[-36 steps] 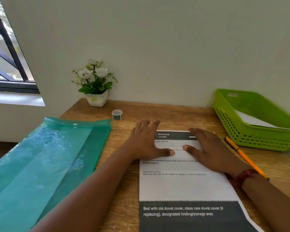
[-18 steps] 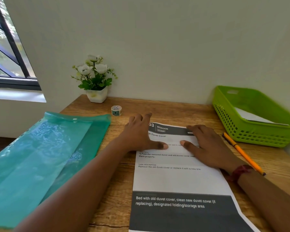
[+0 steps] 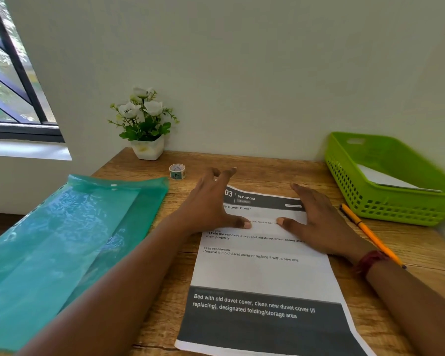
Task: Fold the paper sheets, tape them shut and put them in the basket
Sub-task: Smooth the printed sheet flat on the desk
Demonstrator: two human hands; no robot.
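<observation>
Paper sheet [image 3: 262, 276] on bench [image 3: 267, 168], left hand [image 3: 211, 209] and right hand [image 3: 316, 222] open upon it, fingers spread, gripping nothing; basket [image 3: 385, 206] at two o'clock.

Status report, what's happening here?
Left hand, right hand rest on unfolded sheet. Tape roll idle behind. Basket right, pencil beside it, nothing blocking.

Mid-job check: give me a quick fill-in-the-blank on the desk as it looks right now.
1. The left hand and right hand both rest on the printed sheet, whose header reads 03 ____.
2. The tape roll stands nearest the ____ hand.
3. The pencil lies between the sheet and the ____ basket.
Answers: BEDROOM; left; green.
</observation>
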